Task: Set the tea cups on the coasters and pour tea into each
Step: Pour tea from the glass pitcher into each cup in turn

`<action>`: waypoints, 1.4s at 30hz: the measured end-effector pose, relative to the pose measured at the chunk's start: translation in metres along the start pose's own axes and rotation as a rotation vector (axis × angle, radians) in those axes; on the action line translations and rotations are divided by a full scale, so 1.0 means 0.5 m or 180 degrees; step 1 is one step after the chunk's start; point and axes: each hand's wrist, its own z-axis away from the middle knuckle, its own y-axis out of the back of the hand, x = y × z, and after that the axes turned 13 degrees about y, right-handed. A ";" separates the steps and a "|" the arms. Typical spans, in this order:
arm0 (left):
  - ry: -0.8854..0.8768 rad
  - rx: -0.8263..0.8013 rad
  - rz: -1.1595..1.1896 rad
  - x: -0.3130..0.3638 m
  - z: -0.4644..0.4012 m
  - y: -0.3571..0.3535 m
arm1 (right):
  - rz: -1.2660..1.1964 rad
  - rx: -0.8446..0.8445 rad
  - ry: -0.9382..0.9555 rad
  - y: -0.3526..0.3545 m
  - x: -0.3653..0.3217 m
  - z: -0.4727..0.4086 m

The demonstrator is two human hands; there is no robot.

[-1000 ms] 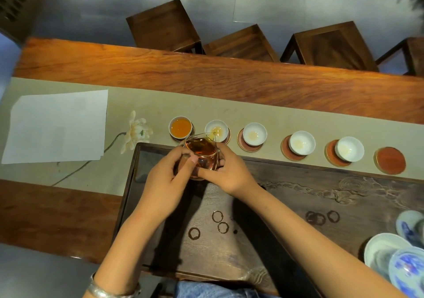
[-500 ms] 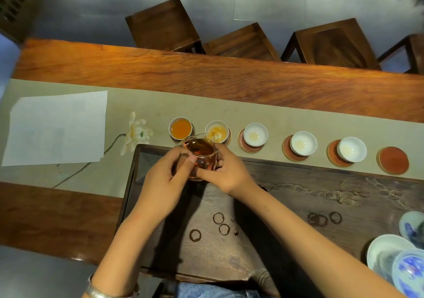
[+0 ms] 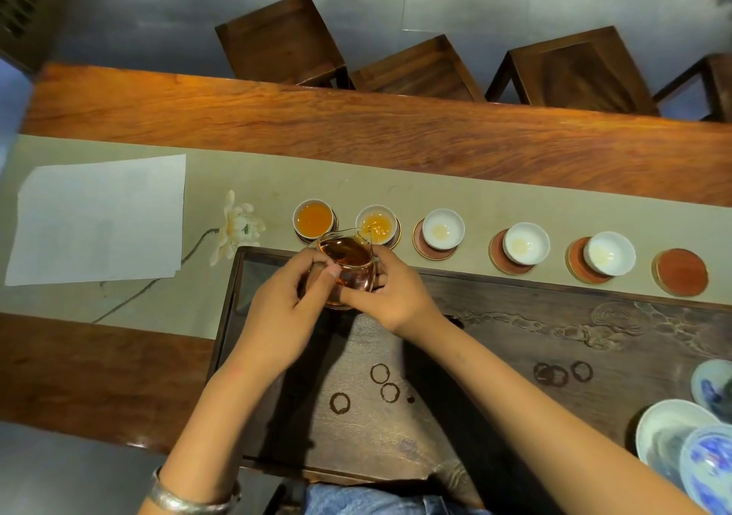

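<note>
Both hands — left hand (image 3: 277,308), right hand (image 3: 390,296) — wrapped around the glass pitcher (image 3: 348,267), spout tipped forward over cup 2 (image 3: 376,225); cup 3 (image 3: 443,229) waits rightward.

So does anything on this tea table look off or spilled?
Slightly. The last coaster on the right has no cup, and the three empty cups sit off-centre on their coasters. Dark ring stains mark the tea tray. No fresh spill shows.

Four dark wooden stools (image 3: 283,37) are standing on the grey floor (image 3: 158,11) beyond the long reddish surface (image 3: 356,130) — warm light is glowing along its grain.
</note>
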 end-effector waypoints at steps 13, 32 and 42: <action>-0.0049 0.0020 -0.0022 0.003 -0.010 0.002 | 0.0143 -0.0002 -0.0022 0.003 -0.003 -0.008; -0.0166 -0.0011 -0.0144 0.002 -0.018 0.006 | 0.0115 0.0041 0.0024 0.003 0.004 -0.012; -0.0181 -0.0021 -0.0174 0.003 -0.019 0.008 | 0.0098 0.0028 0.0041 0.001 0.001 -0.011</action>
